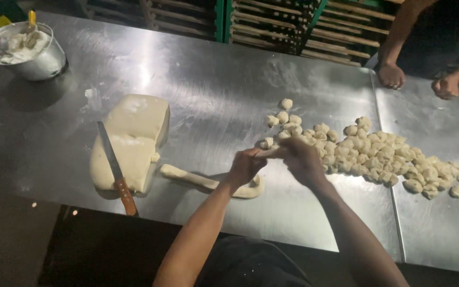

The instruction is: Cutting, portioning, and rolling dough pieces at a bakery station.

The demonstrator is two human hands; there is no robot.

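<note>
Head view of a steel bench during the portioning of dough. Both hands met above the bench near its middle: the left hand was closed around the raised end of a dough rope, and the right hand was closed on the same end just beside it, fingers pinched where the two hands touched. The grip, judged from the frame, suited the pinching-off of a small piece.

The rope lay on the bench below the left forearm. Its long axis ran from lower left, near the dough block, toward the right, then curled upward into the hands; its free end pointed at the block. Held so, most of the rope rested on the steel and only the working end was lifted.

A heap of small dough pieces spread to the right of the hands, near enough for a short toss, and trailed away across the seam to a second steel sheet. A knife with a wooden handle lay across the block, blade pointing away from the person, handle toward the near edge, within reach of the left hand. A metal bowl of white paste stood at the far left corner. Another person's hands rested on the far right edge.
</note>
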